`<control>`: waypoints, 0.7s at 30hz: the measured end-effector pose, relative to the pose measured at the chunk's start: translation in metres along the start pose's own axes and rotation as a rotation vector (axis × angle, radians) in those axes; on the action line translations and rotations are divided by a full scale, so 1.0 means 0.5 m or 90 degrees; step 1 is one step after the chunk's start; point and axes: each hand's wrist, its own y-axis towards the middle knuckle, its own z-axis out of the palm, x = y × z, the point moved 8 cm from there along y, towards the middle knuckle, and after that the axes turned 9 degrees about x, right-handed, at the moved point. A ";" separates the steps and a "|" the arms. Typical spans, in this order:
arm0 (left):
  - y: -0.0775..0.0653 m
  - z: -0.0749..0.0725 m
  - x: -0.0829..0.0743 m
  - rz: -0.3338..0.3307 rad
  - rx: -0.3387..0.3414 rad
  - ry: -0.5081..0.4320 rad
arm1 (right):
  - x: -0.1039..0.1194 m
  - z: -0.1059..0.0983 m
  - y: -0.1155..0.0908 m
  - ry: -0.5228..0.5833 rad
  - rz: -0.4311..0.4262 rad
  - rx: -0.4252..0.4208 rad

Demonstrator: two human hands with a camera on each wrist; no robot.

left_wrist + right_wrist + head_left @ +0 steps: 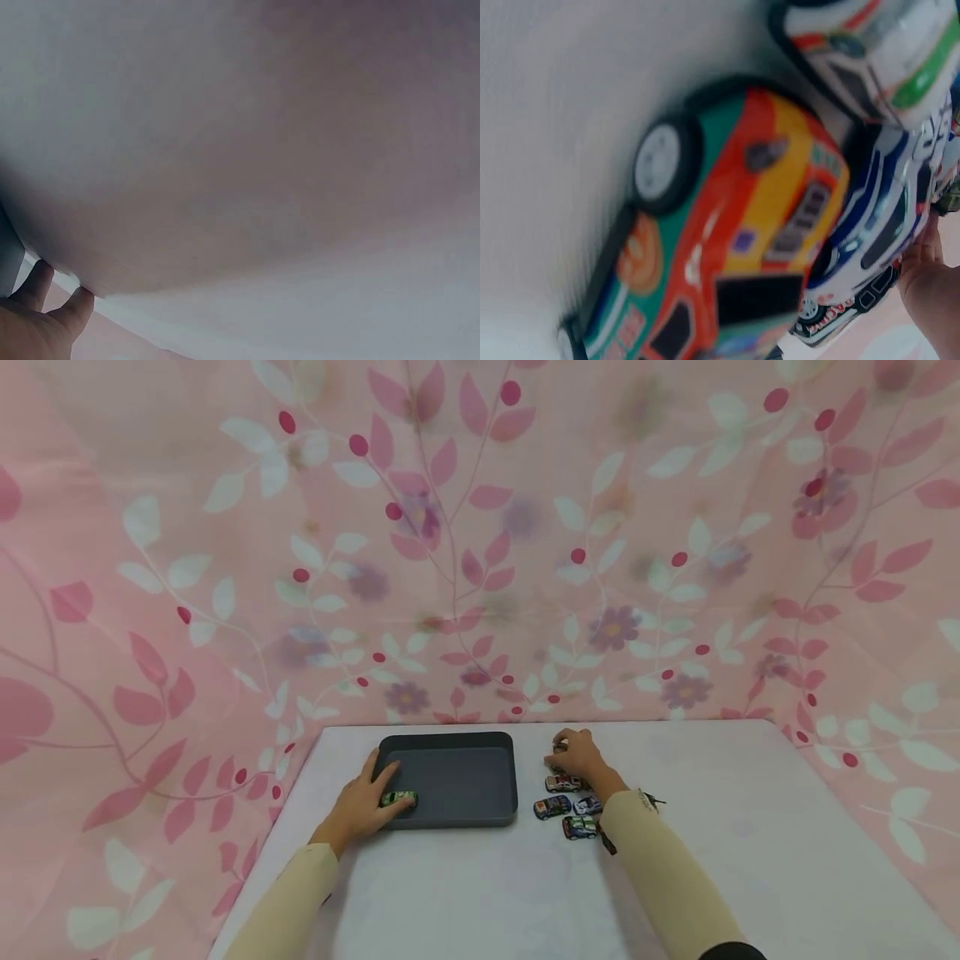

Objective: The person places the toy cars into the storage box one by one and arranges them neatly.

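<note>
A dark grey tray (457, 785) lies on the table with a green toy car (397, 798) in its front left corner. My left hand (358, 806) spreads its fingers over the tray's left rim, with the thumb beside that car. To the right of the tray, my right hand (583, 758) pinches a small dark toy car (558, 748), mostly covered by the fingers. Just below it are several more toy cars, among them a blue one (552, 807) and a white-and-green one (579, 827). The right wrist view shows a red, yellow and green toy car (772, 217) up close.
A white cloth covers the table (465, 893). Behind it hangs a pink flowered curtain (480, 568). My right forearm partly covers the group of cars, and a dark car (607, 842) peeks out beside the sleeve.
</note>
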 end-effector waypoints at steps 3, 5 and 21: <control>0.003 0.003 -0.003 0.002 0.002 -0.011 | -0.009 -0.005 0.001 0.069 0.005 -0.014; 0.004 0.005 -0.001 -0.007 0.010 -0.024 | -0.014 -0.009 0.001 0.109 0.000 -0.016; 0.002 0.004 0.008 -0.023 0.037 -0.049 | -0.043 -0.002 0.004 0.117 0.056 0.039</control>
